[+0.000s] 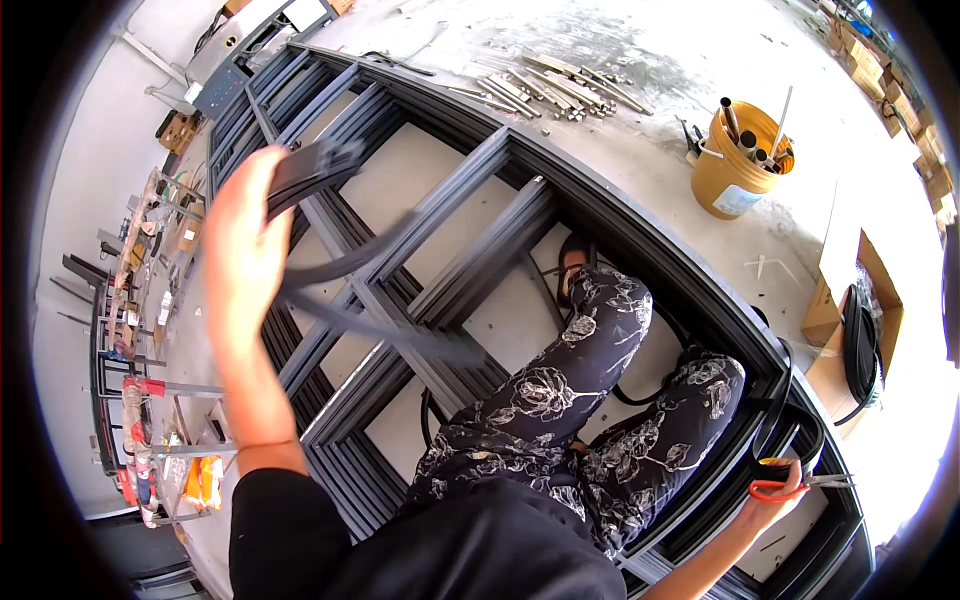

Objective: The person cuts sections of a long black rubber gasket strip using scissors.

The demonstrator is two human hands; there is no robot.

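Black rubber gasket strip (330, 165) pinched in the left hand (240, 240), raised over the dark grey aluminium window frame (470, 230) lying flat on the concrete floor (650, 120); strip is motion-blurred and its tail trails down across the frame bars, likely held high to keep it untangled. Right hand (775, 495) closed through the handles of one pair of orange-handled scissors (795, 487), parked low beside the frame's right rail. Person sits inside the frame, both legs in floral trousers (580, 400). One yellow plastic bucket (738, 160) of tubes, one open cardboard box (850, 320) with a black coil, one loose pile of metal offcuts (560, 90)
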